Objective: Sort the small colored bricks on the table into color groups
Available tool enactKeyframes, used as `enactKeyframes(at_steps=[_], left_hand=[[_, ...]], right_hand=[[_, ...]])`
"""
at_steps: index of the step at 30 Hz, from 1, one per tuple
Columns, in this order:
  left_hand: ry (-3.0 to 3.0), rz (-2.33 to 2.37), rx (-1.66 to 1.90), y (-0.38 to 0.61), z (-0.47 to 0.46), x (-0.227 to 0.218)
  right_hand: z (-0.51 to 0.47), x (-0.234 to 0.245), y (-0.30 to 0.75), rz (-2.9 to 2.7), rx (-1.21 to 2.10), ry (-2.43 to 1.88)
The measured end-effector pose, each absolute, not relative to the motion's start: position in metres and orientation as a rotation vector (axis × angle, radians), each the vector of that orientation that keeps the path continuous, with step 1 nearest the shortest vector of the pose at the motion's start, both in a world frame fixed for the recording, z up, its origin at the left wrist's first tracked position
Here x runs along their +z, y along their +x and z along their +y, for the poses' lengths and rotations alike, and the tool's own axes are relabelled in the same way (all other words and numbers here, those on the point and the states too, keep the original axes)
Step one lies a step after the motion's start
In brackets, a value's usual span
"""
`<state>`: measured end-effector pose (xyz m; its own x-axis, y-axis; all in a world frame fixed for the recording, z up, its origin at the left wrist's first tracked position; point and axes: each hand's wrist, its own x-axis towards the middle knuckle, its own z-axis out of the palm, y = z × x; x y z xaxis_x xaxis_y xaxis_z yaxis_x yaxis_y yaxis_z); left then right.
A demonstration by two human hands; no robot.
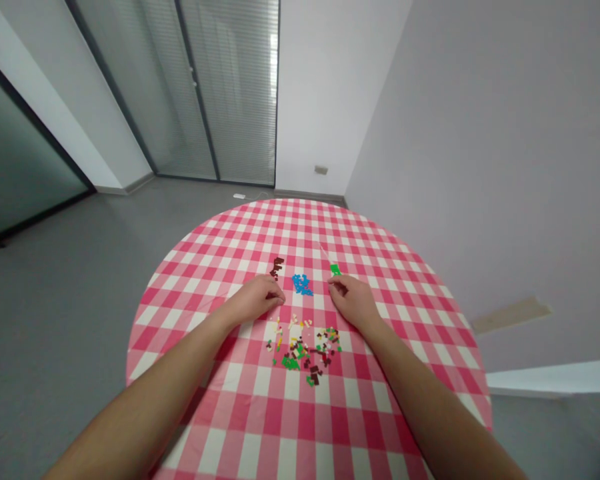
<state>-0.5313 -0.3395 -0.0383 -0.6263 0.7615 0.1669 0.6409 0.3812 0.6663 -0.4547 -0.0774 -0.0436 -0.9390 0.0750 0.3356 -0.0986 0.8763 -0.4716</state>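
Observation:
My left hand rests on the table with its fingers curled together, just below a small group of dark brown pieces. Opposite it, my right hand has thumb and fingers bent inward, close to a green flat piece. Whatever either hand pinches, if anything, is too small to make out. Between the hands lies a pile of blue toy building bricks. Nearer to me spreads a loose mix of small bricks in green, brown, white, yellow and red.
The round table wears a red and white checked cloth. Beyond its far edge stand a glass partition with blinds and a white wall with a socket. Another wall runs along the right. Grey floor shows at left.

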Motion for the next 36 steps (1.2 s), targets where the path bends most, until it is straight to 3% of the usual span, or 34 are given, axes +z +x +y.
enactKeyframes(at_steps=[9,36], left_hand=[[0.949,2.24,1.409,-0.511,-0.325,-0.029],[0.884,2.095,1.506,-0.51,-0.323,-0.034]], right_hand=[[-0.125,-0.034,-0.434,-2.48,0.777,0.592],[-0.133,-0.036,-0.431,-2.396,0.763,0.615]])
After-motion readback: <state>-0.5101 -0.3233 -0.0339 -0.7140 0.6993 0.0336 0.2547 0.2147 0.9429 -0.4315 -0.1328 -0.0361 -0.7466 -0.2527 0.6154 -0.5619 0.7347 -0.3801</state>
